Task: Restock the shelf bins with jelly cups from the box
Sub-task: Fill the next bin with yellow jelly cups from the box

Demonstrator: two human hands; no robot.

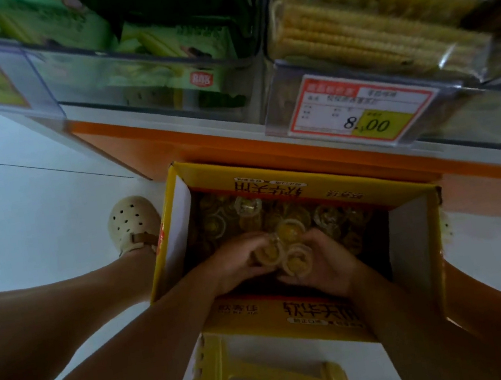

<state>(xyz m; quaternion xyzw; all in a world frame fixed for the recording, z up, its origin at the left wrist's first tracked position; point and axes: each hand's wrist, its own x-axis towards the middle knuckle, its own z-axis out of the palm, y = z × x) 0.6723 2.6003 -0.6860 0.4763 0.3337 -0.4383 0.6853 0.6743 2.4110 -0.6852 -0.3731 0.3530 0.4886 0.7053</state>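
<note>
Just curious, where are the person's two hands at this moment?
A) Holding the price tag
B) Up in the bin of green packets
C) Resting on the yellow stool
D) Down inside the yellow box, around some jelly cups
D: the left hand and the right hand are both down in the yellow box, cupped round a cluster of jelly cups.

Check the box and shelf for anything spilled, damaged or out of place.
Nothing stands out. The jelly cups lie loose inside the box, none spilled on the floor. The left hand and right hand hold a few between them. The bins look intact.
</note>
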